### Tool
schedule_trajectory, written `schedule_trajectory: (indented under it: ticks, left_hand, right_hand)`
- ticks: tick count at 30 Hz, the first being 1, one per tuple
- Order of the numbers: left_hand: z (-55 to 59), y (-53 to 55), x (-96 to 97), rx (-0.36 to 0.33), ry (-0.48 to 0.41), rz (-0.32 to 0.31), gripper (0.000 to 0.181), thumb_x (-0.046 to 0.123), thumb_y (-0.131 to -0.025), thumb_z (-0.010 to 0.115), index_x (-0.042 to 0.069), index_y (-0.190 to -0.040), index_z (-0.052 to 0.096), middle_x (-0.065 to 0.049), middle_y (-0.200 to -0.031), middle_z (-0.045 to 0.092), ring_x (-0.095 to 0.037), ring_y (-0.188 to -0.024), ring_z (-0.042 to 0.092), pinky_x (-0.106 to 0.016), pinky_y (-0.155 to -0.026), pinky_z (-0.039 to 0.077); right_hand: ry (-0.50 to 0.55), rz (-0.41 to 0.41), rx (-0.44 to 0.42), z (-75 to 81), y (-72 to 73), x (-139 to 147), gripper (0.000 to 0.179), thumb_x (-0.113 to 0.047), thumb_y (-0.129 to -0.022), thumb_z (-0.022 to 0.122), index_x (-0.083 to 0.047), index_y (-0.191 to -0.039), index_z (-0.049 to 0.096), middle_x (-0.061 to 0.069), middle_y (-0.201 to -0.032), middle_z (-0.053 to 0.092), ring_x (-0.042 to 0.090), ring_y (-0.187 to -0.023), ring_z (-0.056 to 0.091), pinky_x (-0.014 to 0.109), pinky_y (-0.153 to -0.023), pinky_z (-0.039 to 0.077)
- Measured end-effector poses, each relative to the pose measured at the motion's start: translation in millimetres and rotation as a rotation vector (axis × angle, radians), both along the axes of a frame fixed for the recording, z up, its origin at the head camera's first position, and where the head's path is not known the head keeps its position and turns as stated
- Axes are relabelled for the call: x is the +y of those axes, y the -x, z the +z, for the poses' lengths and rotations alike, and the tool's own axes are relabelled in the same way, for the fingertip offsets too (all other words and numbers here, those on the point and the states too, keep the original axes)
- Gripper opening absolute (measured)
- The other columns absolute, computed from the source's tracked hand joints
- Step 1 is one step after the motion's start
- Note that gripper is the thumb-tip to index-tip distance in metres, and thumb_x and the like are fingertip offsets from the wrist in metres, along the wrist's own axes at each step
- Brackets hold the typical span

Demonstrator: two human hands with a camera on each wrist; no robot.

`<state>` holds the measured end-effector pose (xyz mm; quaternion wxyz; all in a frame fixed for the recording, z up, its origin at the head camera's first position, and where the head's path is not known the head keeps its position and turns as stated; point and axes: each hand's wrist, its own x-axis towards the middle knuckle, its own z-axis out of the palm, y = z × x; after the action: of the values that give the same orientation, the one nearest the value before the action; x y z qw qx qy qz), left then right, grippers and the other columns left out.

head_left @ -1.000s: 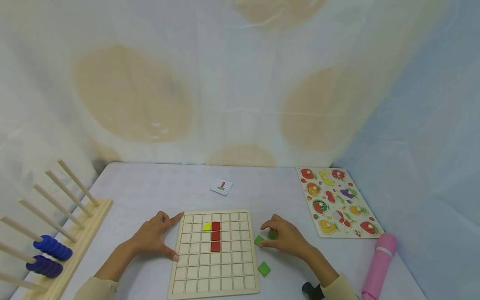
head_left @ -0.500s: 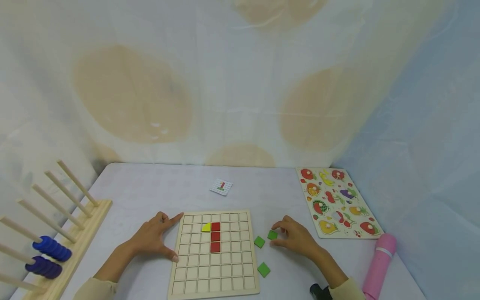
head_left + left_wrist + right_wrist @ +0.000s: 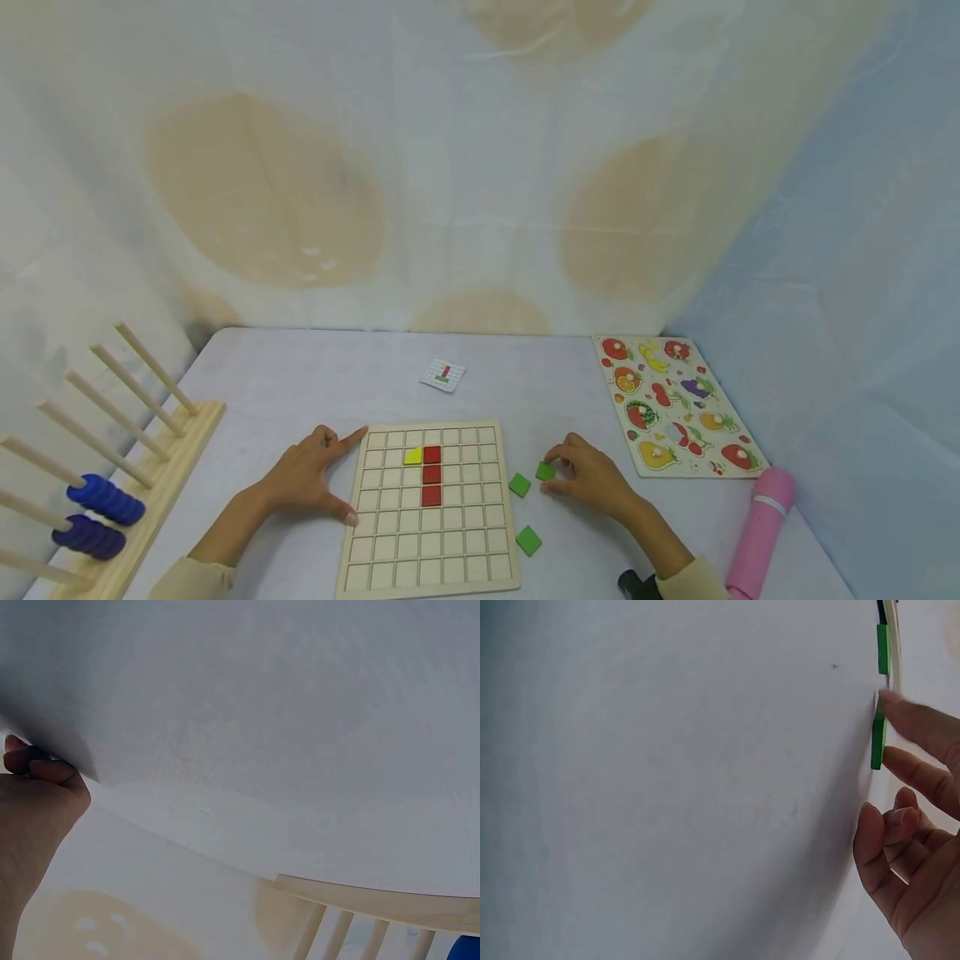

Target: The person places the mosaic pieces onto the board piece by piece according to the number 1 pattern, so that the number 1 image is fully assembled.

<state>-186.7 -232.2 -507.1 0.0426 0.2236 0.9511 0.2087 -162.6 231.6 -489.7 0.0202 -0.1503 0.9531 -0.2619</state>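
A square wooden grid board (image 3: 387, 546) lies on the table with a column of red tiles (image 3: 431, 473) and a yellow piece with a cut corner (image 3: 413, 456) in its cells. My left hand (image 3: 303, 471) rests at its left side, thumb and index finger spread along the edge; its other fingers are folded in. Right of the board, my right hand (image 3: 592, 477) pinches a green square tile (image 3: 546, 472) between thumb and index finger at the table surface. Two more green tiles lie near it, a closer tile (image 3: 520, 484) and a lower tile (image 3: 528, 541).
Behind the board lies a small pattern card (image 3: 443, 375). A wooden peg rack (image 3: 180, 442) with blue rings (image 3: 105, 497) stands at left. At right are a fruit puzzle board (image 3: 671, 408) and a pink cylinder (image 3: 759, 533). A dark object (image 3: 637, 585) sits by the right sleeve.
My right hand has shifted right, off the nearer green tile, to the tile at its fingertips. My left hand and the board have stayed put.
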Motion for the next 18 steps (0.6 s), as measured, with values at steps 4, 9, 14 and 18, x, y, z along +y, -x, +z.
schedule_trajectory:
  ticks: [4, 9, 14, 18]
  left_hand:
    - [-1.7, -0.2, -0.5, 0.030, 0.002, -0.013, 0.125, 0.077, -0.049, 0.082, 0.023, -0.153, 0.039, 0.000, -0.100, 0.033, -0.013, -0.077, 0.032, -0.027, -0.065, 0.026]
    - [-0.3, 0.1, -0.6, 0.016, 0.002, -0.010, 0.127, 0.080, -0.048, 0.080, 0.024, -0.154, 0.038, 0.000, -0.100, 0.034, -0.014, -0.077, 0.032, -0.026, -0.066, 0.028]
    - [0.7, 0.5, -0.3, 0.004, 0.010, -0.011, 0.127, 0.080, -0.048, 0.079, 0.023, -0.154, 0.037, -0.001, -0.100, 0.034, -0.014, -0.076, 0.032, -0.025, -0.066, 0.028]
    - [2.7, 0.0, 0.3, 0.001, 0.013, -0.011, 0.127, 0.080, -0.048, 0.079, 0.022, -0.154, 0.038, -0.001, -0.099, 0.034, -0.013, -0.076, 0.032, -0.025, -0.065, 0.028]
  right_hand:
    - [-0.015, -0.005, 0.029, -1.2, -0.5, -2.6, 0.023, -0.022, -0.076, 0.085, -0.019, -0.093, 0.071, -0.009, -0.087, 0.051, 0.006, -0.079, 0.047, 0.022, -0.067, 0.042]
    - [-0.025, 0.005, 0.056, 0.1, -2.1, -5.9, 0.021, -0.019, -0.075, 0.085, -0.017, -0.090, 0.070, -0.010, -0.087, 0.051, 0.006, -0.080, 0.049, 0.022, -0.069, 0.044]
    - [-0.001, 0.018, 0.063, 1.8, -3.8, -8.2, 0.021, -0.020, -0.075, 0.085, -0.019, -0.089, 0.069, -0.012, -0.087, 0.050, 0.005, -0.081, 0.049, 0.022, -0.072, 0.045]
    - [0.033, 0.047, 0.076, 3.0, -5.1, -10.5, 0.021, -0.020, -0.076, 0.084, -0.019, -0.090, 0.069, -0.011, -0.086, 0.050, 0.005, -0.081, 0.048, 0.022, -0.072, 0.045]
